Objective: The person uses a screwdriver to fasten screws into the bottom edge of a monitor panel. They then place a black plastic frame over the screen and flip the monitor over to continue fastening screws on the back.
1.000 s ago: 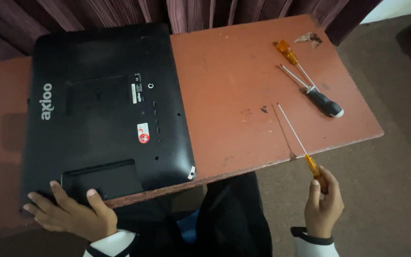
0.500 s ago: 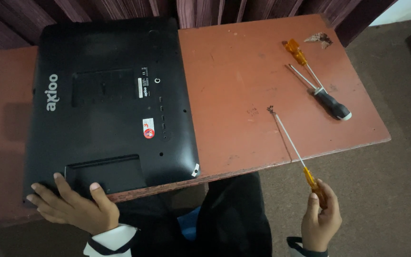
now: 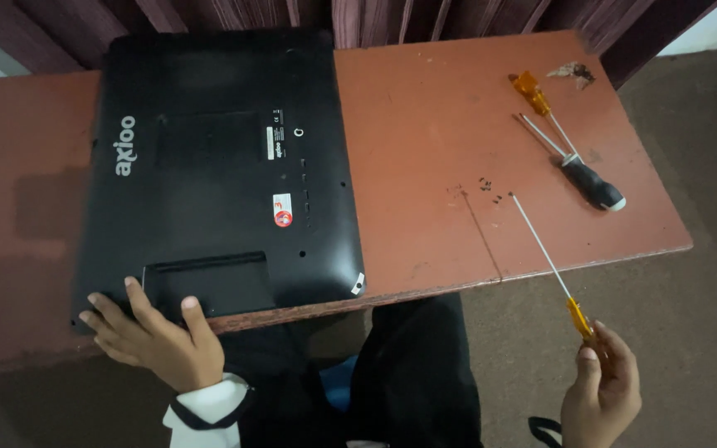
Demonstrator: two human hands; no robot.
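- Left hand (image 3: 155, 344): fingers spread flat on the near-left corner of the monitor (image 3: 217, 166), pressing, nothing gripped.
- Monitor lies back-up on the worktop (image 3: 425, 124), left-centre; its near edge sits right at the worktop's near edge.
- Right hand (image 3: 601, 390): closed round the orange handle of a long screwdriver (image 3: 545, 259), held off the near-right edge; tip hovers just over the worktop by some tiny screws (image 3: 485, 186).
- Two spare drivers (image 3: 570, 141), crossed, near the far-right corner.
- Risks, my read:
  - Screws loose & small; a swipe of the shaft could flick them off the edge.
  - Monitor sits at the edge w/ only one hand on it; a push toward the person could tip it off.
  - Long thin shaft, grip far back, so the tip may wobble & slip, scratching the casing.
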